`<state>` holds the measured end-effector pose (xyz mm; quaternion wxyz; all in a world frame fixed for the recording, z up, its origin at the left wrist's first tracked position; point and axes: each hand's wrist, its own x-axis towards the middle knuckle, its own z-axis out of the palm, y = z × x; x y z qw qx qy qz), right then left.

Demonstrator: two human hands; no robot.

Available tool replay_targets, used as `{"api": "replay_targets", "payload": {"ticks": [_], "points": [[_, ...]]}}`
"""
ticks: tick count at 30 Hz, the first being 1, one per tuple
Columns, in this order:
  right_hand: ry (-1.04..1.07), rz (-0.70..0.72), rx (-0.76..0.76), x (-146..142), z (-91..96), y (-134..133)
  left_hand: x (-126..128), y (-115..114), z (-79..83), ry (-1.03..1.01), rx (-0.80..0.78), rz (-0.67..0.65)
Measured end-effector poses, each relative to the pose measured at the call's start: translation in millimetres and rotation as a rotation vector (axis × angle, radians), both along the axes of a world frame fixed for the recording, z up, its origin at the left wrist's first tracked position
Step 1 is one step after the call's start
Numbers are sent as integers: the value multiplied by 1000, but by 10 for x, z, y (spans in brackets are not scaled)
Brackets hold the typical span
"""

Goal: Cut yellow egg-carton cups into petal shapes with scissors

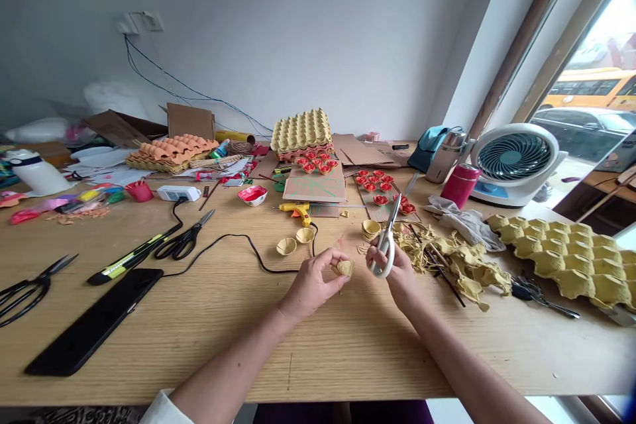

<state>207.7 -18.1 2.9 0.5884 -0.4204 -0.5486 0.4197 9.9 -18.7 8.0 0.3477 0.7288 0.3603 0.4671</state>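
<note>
Between the thumb and fingers of my left hand (pixel 318 281) is a small yellow egg-carton cup (pixel 344 268), cut loose from a tray. My right hand (pixel 397 273) is closed around the white handles of a pair of scissors (pixel 387 245), whose blades point up and away from me. The blades stand apart from the cup. Just beyond my left hand lie two trimmed carton cups (pixel 286 247). A stack of cups (pixel 370 230) sits behind the scissors. Torn yellow carton scraps (pixel 452 258) are heaped to the right of my right hand.
A yellow glue gun (pixel 297 212) stands behind the cups, its black cord crossing the table. Left are black scissors (pixel 183 236), a utility knife (pixel 126 258) and a black tablet-like slab (pixel 94 321). Right are an egg tray (pixel 571 255) and a fan (pixel 517 162). Red paper flowers (pixel 375 180) lie behind.
</note>
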Motion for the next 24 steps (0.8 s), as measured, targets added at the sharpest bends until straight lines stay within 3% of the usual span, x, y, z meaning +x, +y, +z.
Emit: {"api": "replay_targets", "payload": {"ticks": [8, 13, 19, 24], "points": [[-276, -26, 58, -44, 3, -89, -180, 179, -26, 110, 109, 145], [-345, -43, 87, -53, 35, -104, -222, 299, -45, 256, 222, 203], [-330, -70, 111, -26, 43, -94, -65, 566, 1, 518, 354, 164], [-307, -73, 99, -16, 76, -106, 99, 767, -51, 671, 395, 197]]}}
